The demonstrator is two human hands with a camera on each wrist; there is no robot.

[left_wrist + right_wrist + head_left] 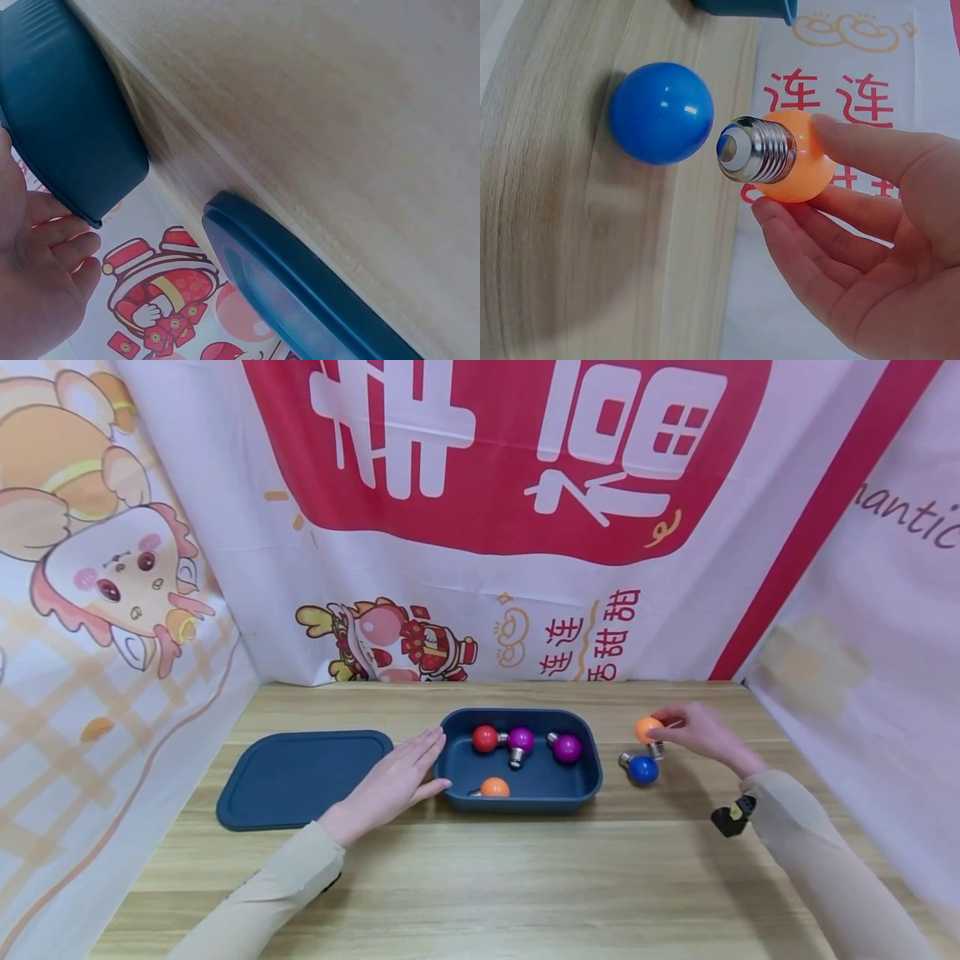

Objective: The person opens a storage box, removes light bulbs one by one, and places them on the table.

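My right hand (701,731) pinches an orange light bulb (804,157) by its globe between thumb and fingers, its silver screw base pointing toward the blue bulb. That blue light bulb (643,770) lies on the table just below it in the head view. At the left end of the dark blue box (517,806), my left hand (393,777) has its fingers straight, fingertips right at the rim. Inside the box lie a red bulb (485,738), two purple bulbs (567,748) and another orange bulb (495,787).
A dark blue lid (303,777) lies flat on the wooden table (480,885), left of the box. Printed cloth (487,543) hangs behind the table, with more cloth along both sides.
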